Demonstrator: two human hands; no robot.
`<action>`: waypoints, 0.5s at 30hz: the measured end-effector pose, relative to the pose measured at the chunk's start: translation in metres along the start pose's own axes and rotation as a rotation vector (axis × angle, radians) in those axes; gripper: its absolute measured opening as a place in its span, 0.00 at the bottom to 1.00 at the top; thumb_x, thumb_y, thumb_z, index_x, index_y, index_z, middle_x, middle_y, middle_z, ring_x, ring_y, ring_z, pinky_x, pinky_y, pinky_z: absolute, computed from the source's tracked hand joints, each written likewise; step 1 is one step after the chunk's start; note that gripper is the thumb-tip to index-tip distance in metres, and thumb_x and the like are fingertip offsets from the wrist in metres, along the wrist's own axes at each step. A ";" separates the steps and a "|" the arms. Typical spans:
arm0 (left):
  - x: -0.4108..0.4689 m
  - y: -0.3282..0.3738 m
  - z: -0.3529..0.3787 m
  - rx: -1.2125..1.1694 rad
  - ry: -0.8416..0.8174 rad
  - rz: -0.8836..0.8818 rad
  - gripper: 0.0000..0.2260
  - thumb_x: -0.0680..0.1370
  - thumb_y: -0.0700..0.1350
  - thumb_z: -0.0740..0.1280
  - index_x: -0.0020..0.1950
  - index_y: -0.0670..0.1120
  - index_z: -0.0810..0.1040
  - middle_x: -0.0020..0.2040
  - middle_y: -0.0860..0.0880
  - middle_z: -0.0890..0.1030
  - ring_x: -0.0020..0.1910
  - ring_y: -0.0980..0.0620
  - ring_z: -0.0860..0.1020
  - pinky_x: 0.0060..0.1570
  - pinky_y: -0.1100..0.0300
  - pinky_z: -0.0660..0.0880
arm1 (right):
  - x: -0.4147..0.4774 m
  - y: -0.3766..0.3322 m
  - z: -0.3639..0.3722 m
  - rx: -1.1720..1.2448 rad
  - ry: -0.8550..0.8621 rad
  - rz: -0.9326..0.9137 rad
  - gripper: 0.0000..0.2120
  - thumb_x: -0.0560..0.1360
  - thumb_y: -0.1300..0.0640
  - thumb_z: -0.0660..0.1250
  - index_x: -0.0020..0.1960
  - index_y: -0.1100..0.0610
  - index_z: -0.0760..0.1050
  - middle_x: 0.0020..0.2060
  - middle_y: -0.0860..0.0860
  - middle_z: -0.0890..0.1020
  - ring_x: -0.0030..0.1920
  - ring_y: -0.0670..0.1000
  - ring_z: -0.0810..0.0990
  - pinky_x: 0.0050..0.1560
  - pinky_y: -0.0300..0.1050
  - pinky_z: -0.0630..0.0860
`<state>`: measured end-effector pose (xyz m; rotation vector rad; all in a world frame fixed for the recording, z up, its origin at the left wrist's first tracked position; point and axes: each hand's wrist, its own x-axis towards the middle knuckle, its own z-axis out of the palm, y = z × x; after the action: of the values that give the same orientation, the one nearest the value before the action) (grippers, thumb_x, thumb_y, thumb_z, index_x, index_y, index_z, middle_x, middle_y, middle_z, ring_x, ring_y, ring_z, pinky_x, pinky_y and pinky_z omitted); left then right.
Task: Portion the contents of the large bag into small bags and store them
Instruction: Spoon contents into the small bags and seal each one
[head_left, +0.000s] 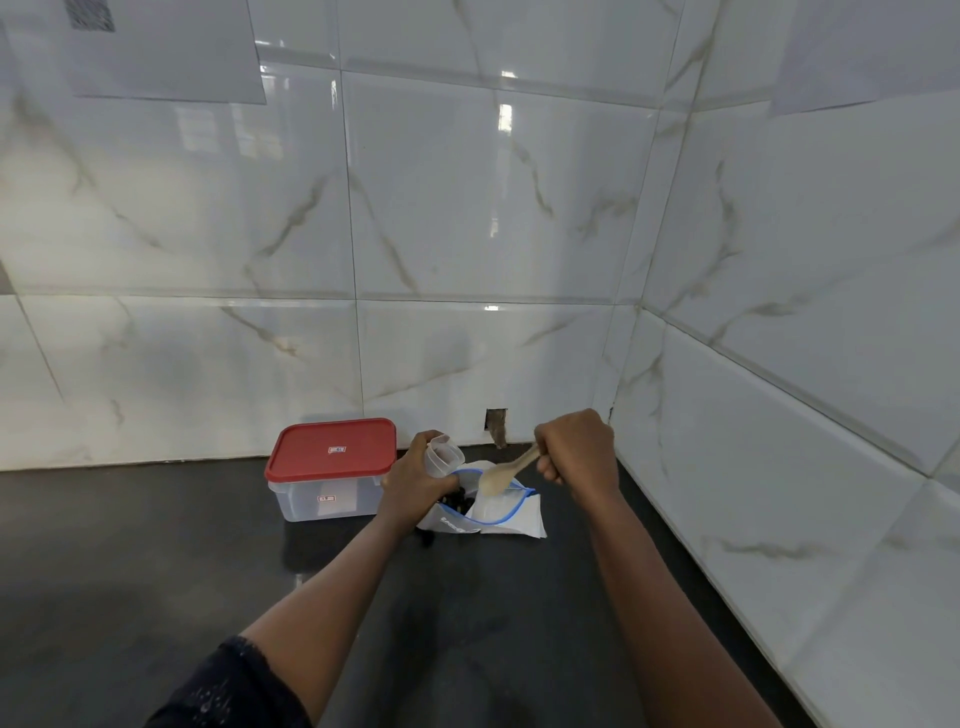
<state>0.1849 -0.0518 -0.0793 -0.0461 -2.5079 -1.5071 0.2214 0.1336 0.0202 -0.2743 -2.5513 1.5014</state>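
My left hand (415, 480) grips a small clear bag (443, 457), held upright with its mouth open. My right hand (576, 448) is closed around the handle of a wooden spoon (505, 472), whose bowl points down and left over the large bag (488, 506). That large clear bag has a blue zip edge and lies open on the dark counter, with dark contents (457, 503) showing near its mouth below my left hand. White flat bags (519, 525) lie under and beside it.
A clear plastic box with a red lid (332, 454) stands shut just left of my left hand, against the back wall. The dark counter (156, 561) meets marble-patterned tiled walls behind and to the right. A small hole in the tile (496, 423) sits behind the bags.
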 end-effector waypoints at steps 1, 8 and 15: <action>-0.001 0.000 0.000 0.003 0.001 0.008 0.29 0.60 0.52 0.70 0.61 0.52 0.70 0.49 0.55 0.77 0.51 0.51 0.75 0.55 0.54 0.72 | -0.002 0.004 0.003 -0.021 -0.003 0.002 0.09 0.70 0.66 0.62 0.32 0.65 0.74 0.21 0.56 0.76 0.18 0.48 0.71 0.24 0.36 0.68; -0.006 0.004 0.003 0.031 -0.003 0.078 0.23 0.68 0.46 0.75 0.60 0.49 0.72 0.48 0.55 0.77 0.48 0.55 0.75 0.42 0.70 0.67 | 0.006 0.049 0.071 -0.282 -0.184 0.022 0.08 0.75 0.62 0.61 0.46 0.63 0.79 0.45 0.62 0.79 0.44 0.57 0.81 0.41 0.42 0.78; -0.007 0.005 0.003 0.043 -0.012 0.085 0.24 0.64 0.51 0.74 0.58 0.49 0.74 0.46 0.56 0.79 0.47 0.55 0.77 0.43 0.71 0.68 | 0.003 0.059 0.101 -0.260 -0.323 -0.035 0.16 0.81 0.62 0.53 0.63 0.64 0.73 0.61 0.60 0.76 0.36 0.39 0.70 0.27 0.25 0.64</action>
<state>0.1922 -0.0462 -0.0781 -0.1535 -2.5125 -1.4235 0.1992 0.0767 -0.0799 -0.0179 -2.9909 1.2903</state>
